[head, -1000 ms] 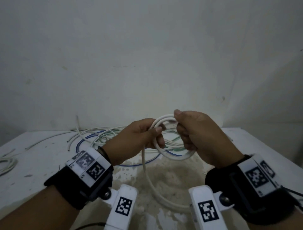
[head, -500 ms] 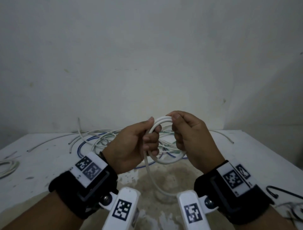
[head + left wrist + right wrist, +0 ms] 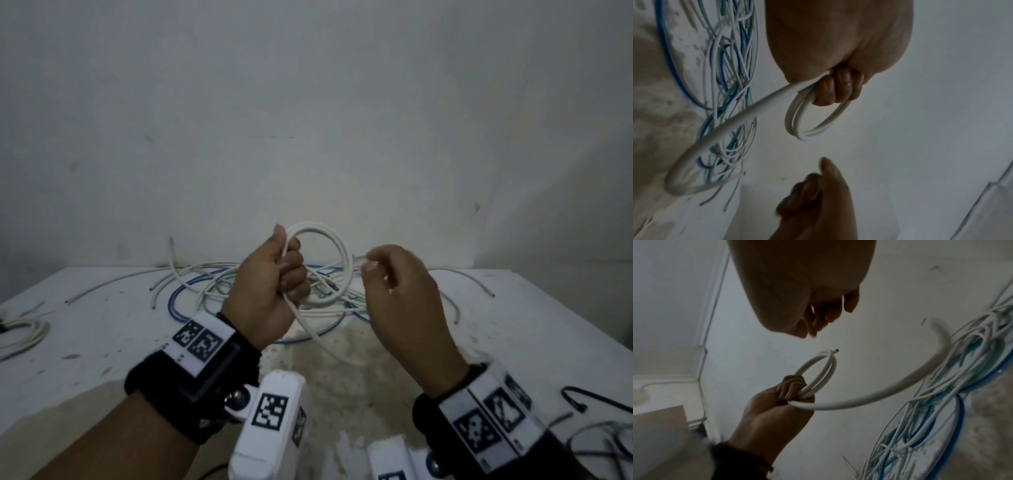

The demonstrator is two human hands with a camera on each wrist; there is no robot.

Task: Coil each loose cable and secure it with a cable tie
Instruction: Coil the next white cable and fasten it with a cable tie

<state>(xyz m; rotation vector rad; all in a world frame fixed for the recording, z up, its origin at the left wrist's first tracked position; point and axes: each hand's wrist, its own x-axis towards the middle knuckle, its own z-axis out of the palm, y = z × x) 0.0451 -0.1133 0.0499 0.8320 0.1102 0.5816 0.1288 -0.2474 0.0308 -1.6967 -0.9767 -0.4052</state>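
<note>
- Left hand (image 3: 274, 291) forms the grip: fingers and thumb curl tightly round the white cable (image 3: 337, 251), clamping a small coil of about two turns at one point of its rim.
- Coil stands upright above the worktop (image 3: 85, 329), held clear of it; the left wrist view shows the fingers (image 3: 836, 87) threaded through the ring, and the right wrist view shows the cut end of the cable at the top of the ring.
- Free tail of the same cable leaves the bottom of the fist, sweeps down toward the worktop and curves off toward the right; where it ends I cannot tell.
- Right hand (image 3: 400, 301) is just beside the coil, apart from it, fingers loosely curled with fingertips drawn together and holding nothing; it is motion-blurred.
- Loose cable pile (image 3: 219, 287), thin white, greenish and blue strands in overlapping loops, lies on the worktop behind and below both hands.
- Second small bundle of white cable (image 3: 24, 337) lies at the far left edge.
- Black cable tie (image 3: 596, 399) lies on the worktop at the right, near the right wrist, with further thin wires just below it.
- Worktop surface is white, stained and speckled, and backs onto a plain wall.
</note>
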